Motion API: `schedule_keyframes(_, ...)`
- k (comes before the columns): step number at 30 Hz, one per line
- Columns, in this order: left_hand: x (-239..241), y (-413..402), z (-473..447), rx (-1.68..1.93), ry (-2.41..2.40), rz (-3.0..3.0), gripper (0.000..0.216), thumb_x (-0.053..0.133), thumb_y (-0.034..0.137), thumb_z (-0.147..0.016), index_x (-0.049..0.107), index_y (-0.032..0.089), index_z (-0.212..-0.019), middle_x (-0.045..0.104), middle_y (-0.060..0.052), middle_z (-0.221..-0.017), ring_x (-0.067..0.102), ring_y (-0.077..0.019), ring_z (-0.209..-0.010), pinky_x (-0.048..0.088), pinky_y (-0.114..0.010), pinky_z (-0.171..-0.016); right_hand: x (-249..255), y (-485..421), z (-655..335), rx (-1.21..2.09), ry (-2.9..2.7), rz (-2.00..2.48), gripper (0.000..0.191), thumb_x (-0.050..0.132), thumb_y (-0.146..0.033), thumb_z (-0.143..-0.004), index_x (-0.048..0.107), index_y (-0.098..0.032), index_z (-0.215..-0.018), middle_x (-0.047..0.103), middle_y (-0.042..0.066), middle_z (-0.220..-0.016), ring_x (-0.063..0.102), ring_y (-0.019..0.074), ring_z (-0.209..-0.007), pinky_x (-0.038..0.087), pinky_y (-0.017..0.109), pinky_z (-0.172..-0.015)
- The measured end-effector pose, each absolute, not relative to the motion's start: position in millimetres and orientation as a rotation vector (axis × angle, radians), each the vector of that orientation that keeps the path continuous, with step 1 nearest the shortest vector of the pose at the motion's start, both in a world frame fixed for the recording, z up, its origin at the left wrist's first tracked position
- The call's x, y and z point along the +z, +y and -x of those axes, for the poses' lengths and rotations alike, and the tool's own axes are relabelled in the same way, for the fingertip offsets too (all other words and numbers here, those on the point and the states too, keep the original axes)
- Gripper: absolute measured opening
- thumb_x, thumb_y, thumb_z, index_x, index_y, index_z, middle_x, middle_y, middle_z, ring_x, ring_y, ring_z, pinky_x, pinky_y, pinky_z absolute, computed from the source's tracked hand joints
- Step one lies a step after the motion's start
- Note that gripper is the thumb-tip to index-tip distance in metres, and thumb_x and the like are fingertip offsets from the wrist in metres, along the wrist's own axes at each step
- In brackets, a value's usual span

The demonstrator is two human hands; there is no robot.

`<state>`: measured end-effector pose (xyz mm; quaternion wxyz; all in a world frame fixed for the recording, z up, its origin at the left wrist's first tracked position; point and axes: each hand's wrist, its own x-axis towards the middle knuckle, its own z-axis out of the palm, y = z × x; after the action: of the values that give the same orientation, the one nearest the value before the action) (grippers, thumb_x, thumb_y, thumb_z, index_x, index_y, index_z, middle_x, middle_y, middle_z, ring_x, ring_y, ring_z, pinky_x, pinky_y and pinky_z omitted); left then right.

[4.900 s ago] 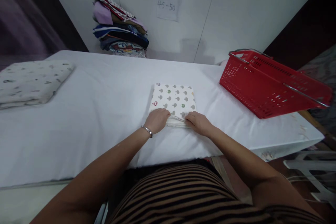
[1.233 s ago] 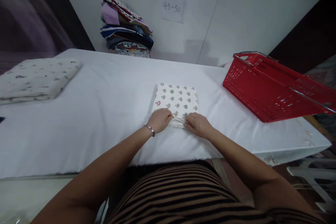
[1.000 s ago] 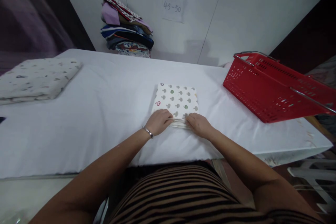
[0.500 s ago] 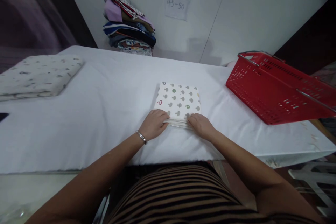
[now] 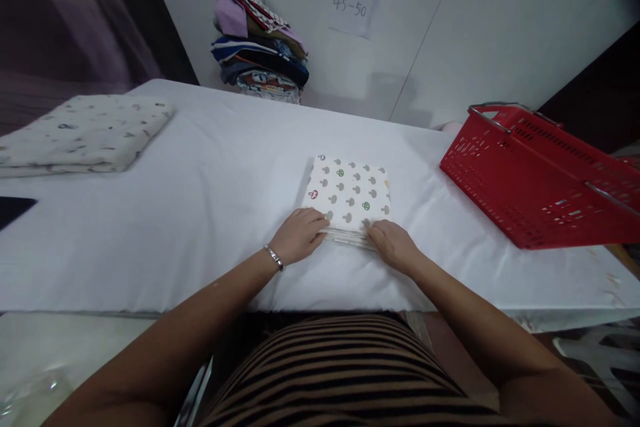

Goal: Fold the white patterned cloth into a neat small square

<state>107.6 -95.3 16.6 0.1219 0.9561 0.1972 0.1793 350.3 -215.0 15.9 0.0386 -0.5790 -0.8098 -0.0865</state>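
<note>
A folded white cloth (image 5: pixel 350 187) printed with grey, green and red mushrooms lies flat on the white-covered table (image 5: pixel 240 167) in front of me. Its several layers show along the near edge. My left hand (image 5: pixel 301 235), with a metal bracelet at the wrist, grips the near left corner, fingers on top. At the near right corner my right hand (image 5: pixel 394 245) pinches the layers in the same way. Both thumbs are partly hidden at the cloth's edge.
A red plastic basket (image 5: pixel 530 180) with metal handles stands at the right. Another folded patterned cloth (image 5: pixel 95 130) lies at the far left, with a dark flat object (image 5: pixel 15 209) nearer. Behind the table is a stack of folded fabrics (image 5: pixel 263 47) against the wall.
The whole view has shifted a little, so things appear slightly farther right. Both hands keep their hold on the near corners of the mushroom cloth, which looks unchanged.
</note>
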Motion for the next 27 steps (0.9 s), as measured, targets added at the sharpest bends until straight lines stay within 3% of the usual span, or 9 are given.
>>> schedule_keyframes(9,18,-97,-107,0.602,0.537,-2.833,0.024,0.039,0.025,-0.09,0.059,0.018,-0.102,0.059,-0.007,-0.097,0.05,-0.018,-0.092,0.039,-0.037,-0.084,5,-219,-348,-0.312,-2.413,1.744,0.022,0.036,-0.021,-0.093,0.058,-0.017,-0.089,0.055,0.006,-0.079,0.043,0.0172,-0.071,0.032,0.029,-0.064)
schedule_keyframes(16,10,-109,-132,0.596,0.553,-2.875,0.037,0.042,0.034,-0.089,0.049,0.018,-0.122,0.054,-0.007,-0.125,0.041,-0.022,-0.121,0.025,-0.042,-0.104,-5,-232,-343,-0.329,-2.225,1.66,0.029,0.04,-0.017,-0.09,0.057,-0.019,-0.113,0.06,0.009,-0.089,0.05,0.0193,-0.08,0.042,0.034,-0.07)
schedule_keyframes(21,-9,-111,-132,0.543,0.619,-2.91,0.04,0.038,0.034,-0.091,0.045,0.02,-0.128,0.047,-0.005,-0.134,0.034,-0.0216,-0.128,0.019,-0.043,-0.108,14,-233,-341,-0.079,-2.118,1.643,0.032,0.042,-0.017,-0.088,0.055,-0.023,-0.116,0.06,0.007,-0.096,0.056,0.0195,-0.086,0.048,0.035,-0.074)
schedule_keyframes(24,-11,-113,-131,0.544,0.629,-2.898,0.04,0.038,0.033,-0.091,0.044,0.02,-0.128,0.046,-0.005,-0.136,0.034,-0.0214,-0.129,0.019,-0.043,-0.109,30,-209,-340,-0.029,-2.039,1.607,0.033,0.04,-0.019,-0.089,0.053,-0.023,-0.119,0.059,0.009,-0.107,0.055,0.0203,-0.1,0.049,0.037,-0.083)
schedule_keyframes(27,-11,-113,-130,0.531,0.634,-2.879,0.041,0.038,0.034,-0.091,0.044,0.02,-0.129,0.045,-0.005,-0.137,0.034,-0.0216,-0.129,0.019,-0.043,-0.109,32,-170,-342,-0.111,-2.024,1.649,0.037,0.041,-0.026,-0.09,0.048,-0.02,-0.126,0.048,0.012,-0.13,0.042,0.0232,-0.122,0.04,0.043,-0.098)
